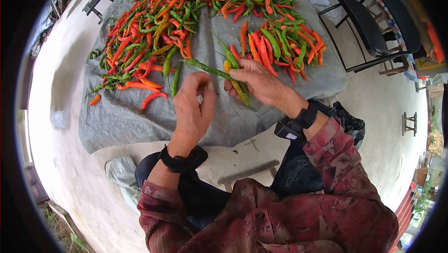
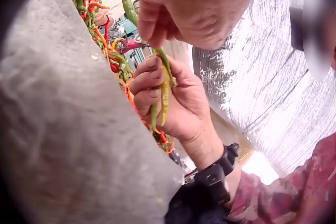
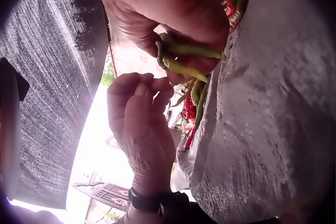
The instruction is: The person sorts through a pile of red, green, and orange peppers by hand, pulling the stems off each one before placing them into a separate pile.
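Note:
Pinched between the thumb and fingers of the right hand (image 1: pixel 259 84) are several peppers, among them a long green pepper (image 1: pixel 205 68) pointing left and a yellow-orange pepper (image 1: pixel 240 92). The left wrist view also shows this yellow pepper (image 2: pixel 165 98) against the right palm. To the left, the left hand (image 1: pixel 193 108) hovers over the cloth with fingers curled, blurred at the tips, and nothing visible in it. In the right wrist view the left hand (image 3: pixel 144 129) has its fingertips drawn together just below the held peppers.
A grey cloth (image 1: pixel 224 122) bears a large mixed heap of red and green peppers (image 1: pixel 140 34) at the left and back, and a smaller pile (image 1: pixel 284 43) at the right. Black chairs (image 1: pixel 366 29) stand at the right; a small stool (image 1: pixel 99 1) is at the back left.

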### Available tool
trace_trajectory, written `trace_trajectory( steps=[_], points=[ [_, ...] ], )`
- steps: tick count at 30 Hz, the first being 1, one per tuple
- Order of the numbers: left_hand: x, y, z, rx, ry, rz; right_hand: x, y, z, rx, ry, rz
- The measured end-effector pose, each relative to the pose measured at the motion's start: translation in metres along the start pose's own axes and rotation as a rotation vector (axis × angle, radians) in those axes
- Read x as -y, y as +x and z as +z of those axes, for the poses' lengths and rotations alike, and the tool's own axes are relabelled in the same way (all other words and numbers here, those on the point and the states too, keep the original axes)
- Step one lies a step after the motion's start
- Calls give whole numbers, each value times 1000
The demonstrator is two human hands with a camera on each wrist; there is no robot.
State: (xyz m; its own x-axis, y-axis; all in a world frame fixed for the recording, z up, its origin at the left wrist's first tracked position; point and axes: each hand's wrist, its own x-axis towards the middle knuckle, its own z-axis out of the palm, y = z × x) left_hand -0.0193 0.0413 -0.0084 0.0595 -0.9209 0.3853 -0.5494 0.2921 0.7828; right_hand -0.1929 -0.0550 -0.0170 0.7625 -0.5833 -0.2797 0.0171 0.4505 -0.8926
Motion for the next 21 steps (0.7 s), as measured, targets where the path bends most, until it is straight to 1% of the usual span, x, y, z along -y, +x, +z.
trace_trajectory(
  steps=[1, 2, 3, 4, 5, 6, 8, 9, 10, 11, 12, 14, 15, 17, 19, 21],
  points=[
    [0, 1, -2, -15, -171, -353, 0, -1, 0, -3, 1, -1],
    [2, 3, -4, -15, -171, -352, 0, -1, 2, -3, -21, -57],
    [6, 5, -6, 23, -433, -527, 0, -2, 3, -1, -43, -113],
    [9, 7, -8, 59, -696, -697, 0, -2, 4, 6, -44, -113],
    [9, 6, -3, 7, -789, -654, 0, -3, 5, 25, -134, -102],
    [9, 7, -3, 8, -787, -654, 0, -5, 5, 40, -221, -91],
    [11, 11, -3, -184, -901, -607, -1, -7, 9, 48, -192, -63],
    [15, 11, -4, -183, -902, -609, -1, -8, 10, 60, -170, -37],
    [20, 11, -7, -222, -908, -558, -1, -8, 9, 61, -171, -37],
    [23, 12, -10, -260, -911, -505, -1, -8, 8, 20, -166, -48],
    [20, 13, -12, -260, -910, -502, 0, -7, 7, -22, -160, -59],
    [12, 13, -15, -38, -764, -536, 1, -5, 6, -21, -195, -86],
    [11, 12, -11, -38, -765, -539, 0, -4, 6, -19, -228, -109],
    [9, 7, -1, 146, -859, -557, -4, -3, 9, -2, -256, -114],
    [13, 5, 4, 137, -860, -548, -8, -2, 9, 13, -286, -123],
    [13, 5, 4, 126, -860, -534, -10, -1, 9, 36, -301, -76]
  ],
)
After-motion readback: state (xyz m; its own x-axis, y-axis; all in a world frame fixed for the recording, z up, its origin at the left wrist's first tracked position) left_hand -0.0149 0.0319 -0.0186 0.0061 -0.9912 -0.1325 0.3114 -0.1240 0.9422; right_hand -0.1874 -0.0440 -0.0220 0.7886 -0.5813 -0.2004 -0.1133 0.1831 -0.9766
